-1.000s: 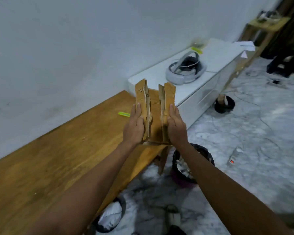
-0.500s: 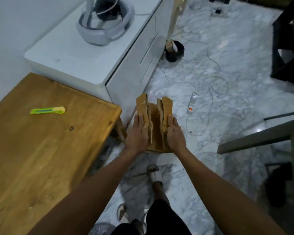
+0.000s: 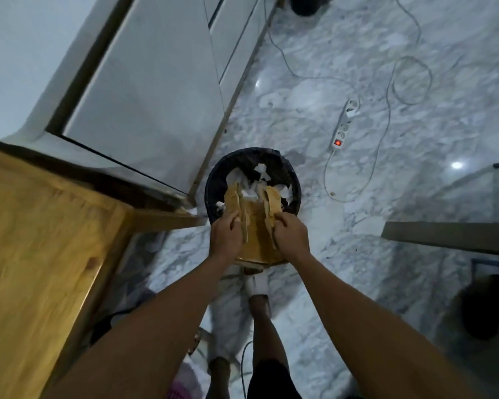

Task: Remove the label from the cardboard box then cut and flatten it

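The folded brown cardboard (image 3: 255, 234) is held over the floor, its far end above a black waste bin (image 3: 294, 180) with white paper scraps inside. My left hand (image 3: 224, 236) grips the cardboard's left folded flap, fingers curled round its edge. My right hand (image 3: 291, 234) grips the right flap the same way. Both flaps stand up from the flat middle panel. No label shows on the cardboard.
A wooden table (image 3: 41, 254) fills the left. A white cabinet (image 3: 144, 90) stands behind it. On the marble floor lie a power strip (image 3: 343, 128) with a lit red switch and loose cables (image 3: 398, 82). My feet (image 3: 257, 286) are below the cardboard.
I have turned from the table and carried the cardboard down and right until it hangs over the bin. My fingers, earlier flat on the flaps, now curl round them.
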